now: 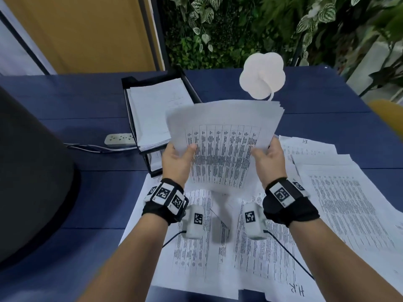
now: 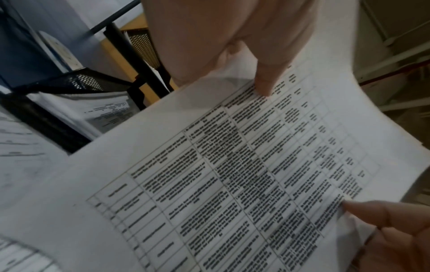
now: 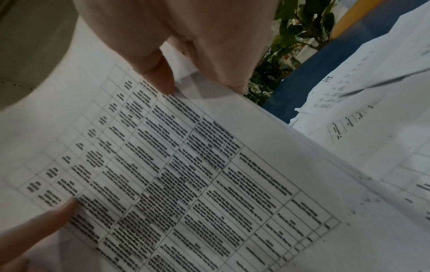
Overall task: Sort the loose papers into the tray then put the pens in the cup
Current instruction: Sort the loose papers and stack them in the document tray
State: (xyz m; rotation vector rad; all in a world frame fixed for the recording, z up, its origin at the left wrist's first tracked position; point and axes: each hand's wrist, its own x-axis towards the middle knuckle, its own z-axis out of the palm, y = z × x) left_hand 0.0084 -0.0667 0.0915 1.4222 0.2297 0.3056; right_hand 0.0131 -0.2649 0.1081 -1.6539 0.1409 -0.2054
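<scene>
Paper stack [image 1: 222, 136] between left hand [image 1: 177, 159]; right hand [image 1: 269, 159]

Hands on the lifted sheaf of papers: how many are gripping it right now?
2. The left hand grips the sheaf of papers at its left edge and the right hand at its right edge, thumbs on top; the fingers behind are hidden.

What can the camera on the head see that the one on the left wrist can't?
Only the head view shows the white power strip, the flower-shaped lamp and the loose papers spread over the blue table. Only the left wrist view shows the tray's mesh wall close up. Both show the held stack of papers, left hand, right hand and tray.
</scene>
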